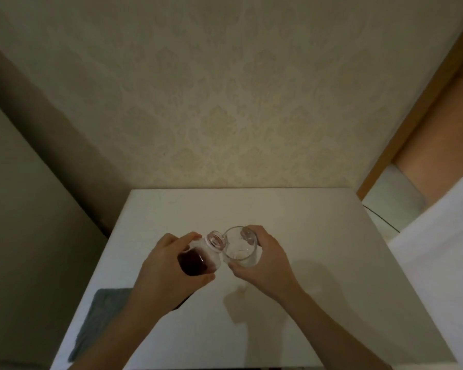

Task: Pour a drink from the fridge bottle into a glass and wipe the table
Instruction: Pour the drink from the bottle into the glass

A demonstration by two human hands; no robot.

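My left hand [163, 265] grips a clear bottle [198, 256] with dark red drink in its lower part. The bottle is uncapped and tilted to the right, its open mouth touching the rim of a clear glass [240, 247]. My right hand [265, 259] wraps around the glass from the right and holds it above the white table [318, 236], tilted slightly toward the bottle. The glass looks empty; no liquid is visibly flowing. A grey-green cloth [99, 319] lies flat at the table's near left edge, partly hidden by my left forearm.
The table stands against a patterned beige wall [225, 102]. A dark cable [382, 220] runs past the table's right side. A white surface [439, 249] rises at the right. To the left is a dim plain wall.
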